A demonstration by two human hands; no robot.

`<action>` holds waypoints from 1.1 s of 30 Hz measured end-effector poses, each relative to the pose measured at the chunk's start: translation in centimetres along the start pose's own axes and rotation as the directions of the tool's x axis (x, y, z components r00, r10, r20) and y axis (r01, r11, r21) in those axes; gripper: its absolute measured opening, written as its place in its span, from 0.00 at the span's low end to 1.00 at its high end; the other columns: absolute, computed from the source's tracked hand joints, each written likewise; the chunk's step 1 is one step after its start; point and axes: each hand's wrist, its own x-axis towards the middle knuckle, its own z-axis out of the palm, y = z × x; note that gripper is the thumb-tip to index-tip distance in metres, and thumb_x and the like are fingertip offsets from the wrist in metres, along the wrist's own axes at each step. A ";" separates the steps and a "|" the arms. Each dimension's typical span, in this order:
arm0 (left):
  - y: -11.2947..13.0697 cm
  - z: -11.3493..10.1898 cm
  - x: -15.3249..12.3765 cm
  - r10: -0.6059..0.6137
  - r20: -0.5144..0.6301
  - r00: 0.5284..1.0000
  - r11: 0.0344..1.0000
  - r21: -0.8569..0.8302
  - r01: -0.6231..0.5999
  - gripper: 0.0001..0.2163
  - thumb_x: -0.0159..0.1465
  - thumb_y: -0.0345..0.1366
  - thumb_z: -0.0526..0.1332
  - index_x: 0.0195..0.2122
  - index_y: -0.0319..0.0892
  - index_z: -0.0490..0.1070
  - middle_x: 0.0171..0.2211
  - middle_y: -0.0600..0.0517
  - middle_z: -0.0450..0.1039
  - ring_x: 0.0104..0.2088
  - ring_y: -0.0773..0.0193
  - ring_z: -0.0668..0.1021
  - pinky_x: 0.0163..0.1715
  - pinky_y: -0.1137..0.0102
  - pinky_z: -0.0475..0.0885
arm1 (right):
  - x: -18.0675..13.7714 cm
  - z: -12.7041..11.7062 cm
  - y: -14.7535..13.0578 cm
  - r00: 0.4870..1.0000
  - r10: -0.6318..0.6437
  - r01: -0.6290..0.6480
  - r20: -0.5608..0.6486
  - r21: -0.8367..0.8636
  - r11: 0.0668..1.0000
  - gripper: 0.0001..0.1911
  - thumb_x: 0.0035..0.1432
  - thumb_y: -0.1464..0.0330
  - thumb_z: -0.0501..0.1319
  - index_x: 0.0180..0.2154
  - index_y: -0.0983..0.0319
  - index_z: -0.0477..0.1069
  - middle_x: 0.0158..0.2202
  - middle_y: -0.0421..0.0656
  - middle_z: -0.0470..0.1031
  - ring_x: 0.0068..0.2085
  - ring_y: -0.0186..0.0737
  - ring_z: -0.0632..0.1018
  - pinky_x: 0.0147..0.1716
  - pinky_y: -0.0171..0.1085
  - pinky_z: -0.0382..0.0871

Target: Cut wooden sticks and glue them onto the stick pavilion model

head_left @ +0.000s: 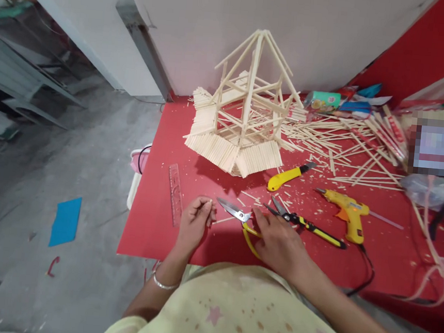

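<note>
My left hand (195, 221) rests on the red table (154, 233), fingers pinched on a thin wooden stick (205, 200). My right hand (277, 241) lies over the yellow handles of a pair of scissors (237, 214), whose steel blades point left toward the left hand. Just right of that hand lies a pair of yellow-handled snips (302, 221). Behind both hands stands a house frame built of wooden sticks (242, 111) with a peaked roof.
A clear ruler (175, 193) lies left of my left hand. A yellow utility knife (287, 176), a yellow glue gun (348, 211) with its cord, and several loose sticks (344, 146) cover the right side. A blue sheet (65, 221) lies on the floor.
</note>
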 end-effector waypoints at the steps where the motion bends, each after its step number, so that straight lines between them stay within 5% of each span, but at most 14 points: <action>1: -0.1 -0.1 0.0 0.002 -0.004 1.000 1.000 -0.004 -0.002 0.12 0.68 0.45 0.62 0.37 0.40 0.72 0.24 0.55 0.71 0.20 0.73 0.69 0.21 0.76 0.65 | 0.0 -0.4 0.2 1.000 0.004 -0.005 0.010 0.034 0.999 0.34 0.54 0.70 0.59 0.64 0.64 0.62 0.44 0.54 0.77 0.45 0.56 0.77 0.45 0.50 0.72; 4: -0.2 -0.2 0.1 -0.005 0.014 1.000 1.000 -0.010 0.005 0.12 0.68 0.45 0.61 0.38 0.40 0.72 0.24 0.55 0.71 0.20 0.72 0.70 0.21 0.76 0.66 | 0.0 -1.1 0.2 1.000 -0.025 0.026 -0.009 0.201 0.979 0.32 0.61 0.62 0.60 0.65 0.60 0.60 0.48 0.51 0.77 0.48 0.54 0.77 0.47 0.49 0.72; 8: 0.1 0.1 0.2 0.003 0.087 0.996 0.999 0.038 -0.006 0.12 0.69 0.45 0.61 0.37 0.40 0.72 0.24 0.55 0.71 0.21 0.72 0.70 0.23 0.75 0.66 | 0.2 -1.3 -0.2 0.994 -0.047 0.082 -0.102 0.371 0.925 0.37 0.53 0.56 0.69 0.60 0.61 0.62 0.49 0.52 0.74 0.49 0.54 0.75 0.49 0.50 0.71; 15: 0.3 0.9 0.3 -0.002 0.210 0.978 0.993 0.118 -0.024 0.13 0.69 0.45 0.60 0.38 0.40 0.74 0.22 0.54 0.72 0.21 0.70 0.72 0.24 0.74 0.66 | 1.0 -2.6 -0.9 0.997 -0.075 0.081 -0.031 0.390 0.917 0.22 0.62 0.58 0.63 0.54 0.59 0.65 0.45 0.50 0.73 0.46 0.50 0.75 0.46 0.46 0.71; 33: 1.0 1.8 1.1 0.103 0.234 0.967 0.970 0.191 -0.150 0.12 0.66 0.44 0.64 0.33 0.42 0.79 0.25 0.52 0.74 0.25 0.67 0.75 0.28 0.72 0.70 | 1.4 -2.9 -0.4 0.991 -0.109 0.048 0.081 0.542 0.839 0.25 0.62 0.56 0.63 0.58 0.57 0.66 0.48 0.49 0.75 0.49 0.49 0.77 0.48 0.46 0.71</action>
